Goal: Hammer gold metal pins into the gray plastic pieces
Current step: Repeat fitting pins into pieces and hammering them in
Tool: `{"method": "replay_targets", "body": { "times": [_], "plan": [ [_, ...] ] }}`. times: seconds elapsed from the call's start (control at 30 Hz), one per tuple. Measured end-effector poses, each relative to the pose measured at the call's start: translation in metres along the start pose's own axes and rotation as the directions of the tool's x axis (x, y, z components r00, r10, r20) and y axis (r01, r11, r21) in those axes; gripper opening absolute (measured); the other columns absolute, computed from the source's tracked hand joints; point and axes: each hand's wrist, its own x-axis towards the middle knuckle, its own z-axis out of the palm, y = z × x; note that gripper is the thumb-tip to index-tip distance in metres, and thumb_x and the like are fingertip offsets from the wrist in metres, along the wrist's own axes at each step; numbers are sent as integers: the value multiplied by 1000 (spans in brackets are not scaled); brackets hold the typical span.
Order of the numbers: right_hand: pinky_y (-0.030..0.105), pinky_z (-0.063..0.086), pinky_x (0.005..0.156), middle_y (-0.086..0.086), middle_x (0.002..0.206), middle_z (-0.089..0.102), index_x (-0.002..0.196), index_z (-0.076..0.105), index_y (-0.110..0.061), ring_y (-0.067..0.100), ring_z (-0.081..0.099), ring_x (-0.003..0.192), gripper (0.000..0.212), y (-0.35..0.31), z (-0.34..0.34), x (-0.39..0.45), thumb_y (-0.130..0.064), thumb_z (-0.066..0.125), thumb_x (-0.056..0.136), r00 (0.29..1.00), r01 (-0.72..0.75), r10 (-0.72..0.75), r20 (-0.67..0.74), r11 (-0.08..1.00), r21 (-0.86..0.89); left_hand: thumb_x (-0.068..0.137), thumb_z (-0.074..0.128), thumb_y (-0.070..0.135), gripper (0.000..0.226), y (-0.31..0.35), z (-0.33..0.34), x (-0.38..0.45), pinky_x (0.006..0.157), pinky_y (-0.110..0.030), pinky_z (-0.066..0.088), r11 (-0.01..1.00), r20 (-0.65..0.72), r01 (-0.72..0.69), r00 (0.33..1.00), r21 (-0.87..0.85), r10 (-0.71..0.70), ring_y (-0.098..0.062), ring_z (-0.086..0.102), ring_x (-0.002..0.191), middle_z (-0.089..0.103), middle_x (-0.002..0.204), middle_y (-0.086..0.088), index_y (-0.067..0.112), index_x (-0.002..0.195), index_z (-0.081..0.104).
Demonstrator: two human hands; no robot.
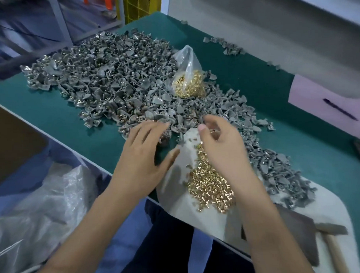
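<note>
Gray plastic pieces (111, 77) heaped, bagged gold pins (190, 85) amid, hammer (331, 239) aside

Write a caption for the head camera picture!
Two bare hands reach over loose gold metal pins and gray plastic pieces.

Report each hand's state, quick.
Left hand: open, fingers on the gray pieces.
Right hand: curled over the pins; grip cannot be told.

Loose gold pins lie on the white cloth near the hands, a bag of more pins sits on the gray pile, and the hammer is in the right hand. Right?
Not quite: the head view shows the hammer lying on the white cloth at lower right, not in the right hand. The rest holds.
</note>
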Motion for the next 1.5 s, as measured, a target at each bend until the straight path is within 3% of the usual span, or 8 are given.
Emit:
{"method": "replay_targets", "body": {
  "times": [0.13, 0.33, 0.5, 0.8, 0.97, 1.2, 1.4, 1.5],
  "plan": [
    [12, 48, 62, -21, 99, 69, 119, 67, -32, -4, 62, 77, 20, 32, -29, -38, -34, 57, 101, 998, 37, -37, -53, 999, -3, 92, 65, 23, 38, 26, 9, -27, 95, -43, 47, 999, 218, -6, 976, -38, 14, -18, 55, 107, 61, 111, 11, 29, 129, 61],
    [16, 49, 77, -29, 95, 67, 108, 69, -43, -6, 62, 94, 17, 67, -41, -81, -31, 58, 100, 988, 69, -74, -134, 997, -44, 100, 58, 18, 40, 34, 25, -23, 95, -39, 46, 998, 299, 61, 953, -6, -57, -22, 53, 111, 52, 114, 2, 18, 140, 55],
    [38, 54, 82, -20, 92, 70, 106, 75, -28, 4, 64, 91, 16, 73, -34, -84, -22, 61, 101, 972, 133, -130, -194, 991, 4, 101, 35, 51, 55, 52, 34, -18, 108, -39, 34, 997, 264, 1, 964, 71, -20, -21, 35, 128, 47, 131, 1, 22, 146, 45],
    [13, 45, 62, -15, 85, 70, 99, 72, -37, 7, 64, 75, 17, 80, -37, -86, -27, 58, 102, 966, 127, -83, -244, 977, 169, 78, 5, 95, 108, 58, 54, -32, 125, -39, -4, 944, 422, -175, 906, 281, 42, -13, -12, 154, 0, 169, 2, 26, 161, 0],
    [13, 39, 58, -12, 80, 68, 97, 72, -33, 6, 59, 69, 17, 83, -39, -85, -28, 58, 103, 972, 124, -77, -224, 970, 207, 71, 18, 101, 118, 54, 41, -38, 126, -37, 3, 974, 437, -152, 897, 167, 64, -9, -8, 153, -1, 168, 8, 28, 160, -5],
    [25, 36, 64, -11, 79, 68, 101, 75, -27, 7, 53, 65, 17, 84, -36, -85, -28, 59, 102, 979, 134, -96, -182, 969, 206, 76, 49, 77, 98, 40, 12, -53, 111, -26, 24, 991, 360, -26, 932, 134, -25, -10, 28, 131, 41, 139, 8, 23, 156, 29],
    [26, 38, 64, -14, 80, 68, 99, 74, -31, 8, 56, 69, 16, 86, -36, -84, -28, 59, 102, 976, 138, -103, -195, 974, 177, 75, 63, 69, 61, 52, 7, -62, 89, -29, 47, 996, 336, 70, 938, 47, -82, 0, 46, 98, 46, 103, 23, 35, 125, 53],
    [28, 40, 67, -17, 81, 68, 102, 75, -31, 8, 58, 72, 16, 86, -35, -84, -28, 59, 102, 976, 131, -97, -196, 977, 168, 79, 77, 45, 45, 68, 17, -69, 85, -32, 49, 999, 336, 52, 940, 17, -55, -1, 48, 92, 48, 97, 21, 32, 118, 58]
  ]
}}
